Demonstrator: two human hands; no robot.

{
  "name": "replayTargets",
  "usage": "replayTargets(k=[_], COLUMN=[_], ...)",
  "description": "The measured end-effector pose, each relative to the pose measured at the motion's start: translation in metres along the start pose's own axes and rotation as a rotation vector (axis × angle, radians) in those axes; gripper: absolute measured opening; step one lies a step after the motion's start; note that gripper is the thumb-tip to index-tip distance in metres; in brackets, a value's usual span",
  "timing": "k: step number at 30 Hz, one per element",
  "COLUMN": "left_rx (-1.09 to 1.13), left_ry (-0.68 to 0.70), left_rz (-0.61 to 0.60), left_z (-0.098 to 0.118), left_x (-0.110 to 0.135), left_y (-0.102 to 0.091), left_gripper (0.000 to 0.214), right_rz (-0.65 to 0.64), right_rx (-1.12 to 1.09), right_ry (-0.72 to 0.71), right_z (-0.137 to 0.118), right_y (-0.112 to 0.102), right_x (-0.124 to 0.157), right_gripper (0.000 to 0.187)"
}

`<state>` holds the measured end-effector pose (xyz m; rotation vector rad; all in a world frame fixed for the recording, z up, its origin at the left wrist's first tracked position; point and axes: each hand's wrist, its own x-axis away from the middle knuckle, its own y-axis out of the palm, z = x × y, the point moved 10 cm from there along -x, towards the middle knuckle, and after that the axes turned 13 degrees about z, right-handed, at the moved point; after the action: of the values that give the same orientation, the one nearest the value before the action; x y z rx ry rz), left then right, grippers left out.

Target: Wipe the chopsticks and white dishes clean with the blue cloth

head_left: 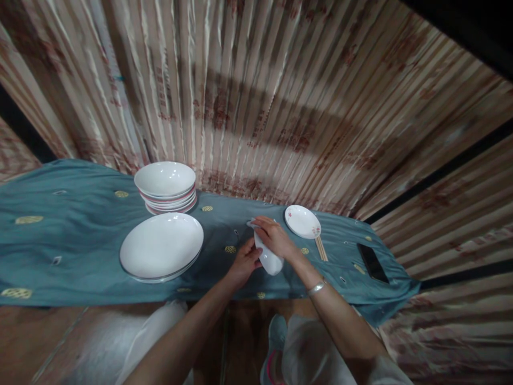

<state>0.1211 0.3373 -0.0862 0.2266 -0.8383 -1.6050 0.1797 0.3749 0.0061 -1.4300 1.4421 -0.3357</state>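
Over teal cloth (80, 251), bowl (270, 261) held beneath right grip (276, 238).

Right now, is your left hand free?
No, the left hand and the right hand both grip the small white dish.

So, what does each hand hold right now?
Left hand: holds the white dish.
Right hand: holds the same dish, from above.

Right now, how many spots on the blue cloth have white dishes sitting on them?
3: stack of bowls back left, large plates in front of it, small plate at the right. The left hand and right hand hold another white dish; stacks may hide more.
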Motion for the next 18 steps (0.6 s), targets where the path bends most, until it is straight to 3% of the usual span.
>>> replayTargets(k=[3, 7, 13, 18], left_rx=[-0.019, -0.036, 0.005, 0.001], left_ry=[0.004, -0.004, -0.019, -0.022], left_rz=[-0.022, -0.046, -0.020, 0.014], left_z=[0.003, 0.003, 0.001, 0.002], left_x=[0.003, 0.003, 0.000, 0.001], left_y=[0.004, 0.006, 0.003, 0.001], left_gripper=[0.042, 0.045, 0.050, 0.045], right_rz=[0.000, 0.043, 0.192, 0.273], right_rx=[-0.084, -0.151, -0.143, -0.108], right_ry=[0.069, 0.296, 0.550, 0.625], right_z=[0.022, 0.073, 0.130, 0.150], right_y=[0.001, 0.006, 0.012, 0.011], right_x=[-0.013, -0.017, 0.008, 0.040], right_gripper=[0.037, 0.037, 0.040, 0.047])
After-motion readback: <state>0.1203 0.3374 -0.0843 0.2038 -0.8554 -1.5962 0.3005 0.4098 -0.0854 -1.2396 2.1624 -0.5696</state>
